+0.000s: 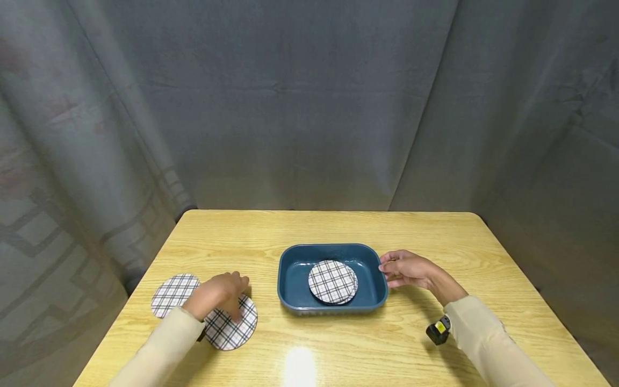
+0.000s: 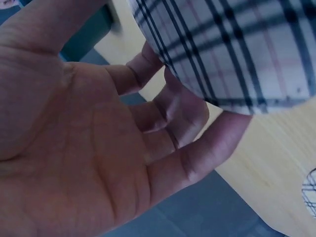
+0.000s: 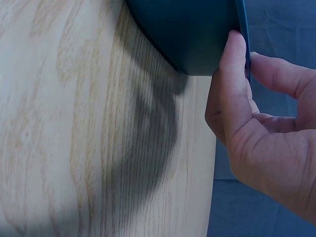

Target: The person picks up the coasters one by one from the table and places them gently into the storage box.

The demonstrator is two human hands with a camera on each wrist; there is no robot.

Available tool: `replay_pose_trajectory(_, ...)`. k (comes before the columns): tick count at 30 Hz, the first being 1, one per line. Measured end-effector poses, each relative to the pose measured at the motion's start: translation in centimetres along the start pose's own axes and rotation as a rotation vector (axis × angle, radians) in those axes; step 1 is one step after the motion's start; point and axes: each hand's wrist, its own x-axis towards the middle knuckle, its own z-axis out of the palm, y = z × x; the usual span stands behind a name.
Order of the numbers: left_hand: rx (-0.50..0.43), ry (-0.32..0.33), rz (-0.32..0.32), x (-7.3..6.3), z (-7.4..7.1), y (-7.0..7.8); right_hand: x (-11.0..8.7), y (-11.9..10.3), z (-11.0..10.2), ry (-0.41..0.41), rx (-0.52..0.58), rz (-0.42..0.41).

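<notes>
My left hand (image 1: 218, 294) holds a round plaid coaster (image 1: 231, 338) at the left of the table. In the left wrist view the fingers curl against that coaster's edge (image 2: 237, 54), with their tips hidden behind it. A second plaid coaster (image 1: 174, 293) lies flat just to the left, partly hidden by the hand. At mid-table stands a dark blue rectangular baking dish (image 1: 285, 279), with stacked plaid coasters (image 1: 332, 282) inside it. My right hand (image 1: 411, 270) pinches the dish's right wall, thumb on one side of the rim and fingers on the other.
All this is on a pale wooden table (image 1: 338, 349) with rounded far corners. Grey curtains (image 1: 300, 107) hang behind it and along both sides. A small black device with a yellow mark (image 1: 438, 329) is strapped at the right wrist.
</notes>
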Motion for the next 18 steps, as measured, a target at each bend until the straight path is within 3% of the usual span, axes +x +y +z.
replay_pose_trajectory(11,-0.086,-0.034,0.024,-0.7,-1.9,-1.1,0.2,0.0,0.0,0.006,-0.008,0.001)
replay_pose_trajectory(18,-0.251,-0.102,0.080,-1.1,-3.3,-2.0,0.1,0.0,0.0,0.002,0.001,0.002)
